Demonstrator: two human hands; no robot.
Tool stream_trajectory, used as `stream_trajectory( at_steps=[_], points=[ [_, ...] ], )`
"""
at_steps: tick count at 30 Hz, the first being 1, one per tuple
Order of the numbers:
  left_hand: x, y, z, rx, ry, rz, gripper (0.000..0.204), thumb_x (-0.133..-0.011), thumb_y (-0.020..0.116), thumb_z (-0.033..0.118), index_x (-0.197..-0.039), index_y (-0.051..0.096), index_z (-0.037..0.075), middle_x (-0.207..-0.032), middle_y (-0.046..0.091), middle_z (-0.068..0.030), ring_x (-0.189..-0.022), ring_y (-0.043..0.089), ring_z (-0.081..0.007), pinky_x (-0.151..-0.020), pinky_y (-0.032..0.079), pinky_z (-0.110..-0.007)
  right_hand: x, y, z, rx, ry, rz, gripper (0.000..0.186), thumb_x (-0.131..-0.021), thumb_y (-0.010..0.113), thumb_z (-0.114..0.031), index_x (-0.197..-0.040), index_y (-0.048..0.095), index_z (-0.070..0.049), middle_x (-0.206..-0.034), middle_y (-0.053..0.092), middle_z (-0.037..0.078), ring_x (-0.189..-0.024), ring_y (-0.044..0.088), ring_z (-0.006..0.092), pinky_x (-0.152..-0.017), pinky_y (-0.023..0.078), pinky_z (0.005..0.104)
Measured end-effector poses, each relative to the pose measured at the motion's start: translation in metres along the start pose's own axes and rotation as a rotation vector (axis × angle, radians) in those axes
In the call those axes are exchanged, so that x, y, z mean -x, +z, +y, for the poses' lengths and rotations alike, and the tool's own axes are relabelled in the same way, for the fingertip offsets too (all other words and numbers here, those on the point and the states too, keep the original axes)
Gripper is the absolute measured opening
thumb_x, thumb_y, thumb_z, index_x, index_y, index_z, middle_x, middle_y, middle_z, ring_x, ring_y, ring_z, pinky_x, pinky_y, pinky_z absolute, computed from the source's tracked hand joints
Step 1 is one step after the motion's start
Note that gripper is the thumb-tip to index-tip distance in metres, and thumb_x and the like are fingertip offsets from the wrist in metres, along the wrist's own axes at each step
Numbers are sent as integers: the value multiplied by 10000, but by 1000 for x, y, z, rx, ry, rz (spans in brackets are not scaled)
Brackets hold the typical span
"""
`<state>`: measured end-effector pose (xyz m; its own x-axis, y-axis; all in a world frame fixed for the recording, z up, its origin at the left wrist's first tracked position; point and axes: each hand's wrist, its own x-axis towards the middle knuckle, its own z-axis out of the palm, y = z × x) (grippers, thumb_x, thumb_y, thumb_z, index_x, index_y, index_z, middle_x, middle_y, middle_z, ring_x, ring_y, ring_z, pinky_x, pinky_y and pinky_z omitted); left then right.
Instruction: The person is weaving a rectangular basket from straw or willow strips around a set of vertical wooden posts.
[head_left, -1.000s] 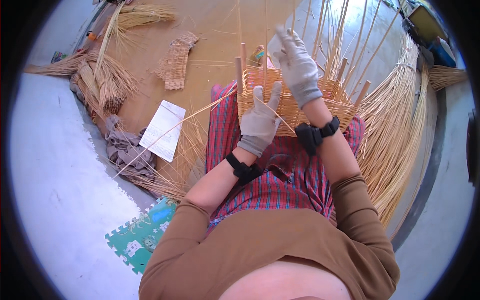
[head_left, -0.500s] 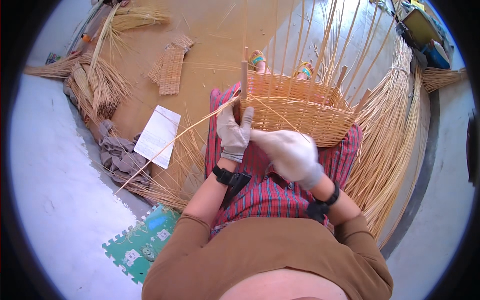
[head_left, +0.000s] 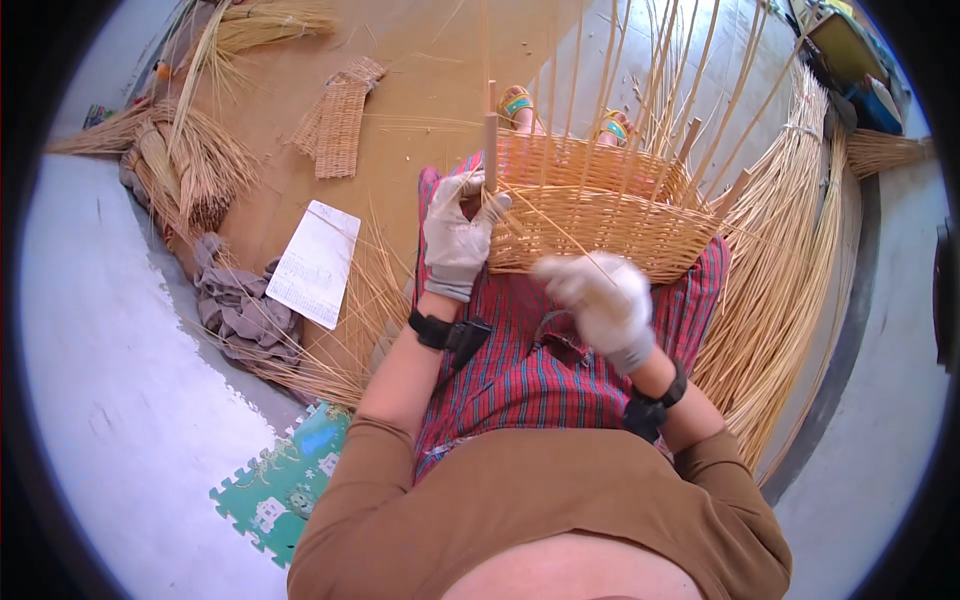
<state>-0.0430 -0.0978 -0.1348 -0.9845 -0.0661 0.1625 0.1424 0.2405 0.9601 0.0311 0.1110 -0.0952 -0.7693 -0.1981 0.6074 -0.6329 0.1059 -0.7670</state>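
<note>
A half-woven wicker basket rests across my lap, with long upright stakes rising from its sides. At its left corner stands a wooden post. My left hand, in a white glove, is closed on that corner, its thumb against the weave and its fingers curled beside the post. From the corner a loose wicker strand slants down toward my right hand. The right hand, gloved too, hovers just in front of the basket's near wall. Motion smears its fingers, so I cannot tell whether it grips the strand.
Long wicker bundles lie along the right side. More bundled wicker, woven pieces, a white sheet and a grey cloth are on the left. A green foam mat lies at the lower left.
The long strand that stretched down-left from my left hand no longer shows there. My right hand has drawn back slightly from the left one. My left hand stays at the basket's corner.
</note>
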Motion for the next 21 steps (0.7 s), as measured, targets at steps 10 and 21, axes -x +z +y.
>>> stream_trajectory(
  at_steps=[10, 21],
  points=[
    [-48, -31, 24, 192, -237, -571, 321, -951, 761, 192, -1236, 652, 96, -1017, 638, 8, -1002, 587, -107, -922, 491, -286, -12, -36, 46, -430, 900, 434, 375, -1103, 561, -318, -1164, 751, 0, -864, 725, 13, -751, 664, 59, -599, 493, 197],
    [-23, -7, 4, 206, -278, -110, 159, -949, 737, 78, -1093, 674, 101, -998, 626, 7, -928, 581, -123, -837, 494, -301, -129, -32, 51, 151, 180, 313, 613, -887, 624, 5, -1477, 584, -155, -1318, 692, 181, -1100, 706, 282, -942, 571, 361]
  ],
)
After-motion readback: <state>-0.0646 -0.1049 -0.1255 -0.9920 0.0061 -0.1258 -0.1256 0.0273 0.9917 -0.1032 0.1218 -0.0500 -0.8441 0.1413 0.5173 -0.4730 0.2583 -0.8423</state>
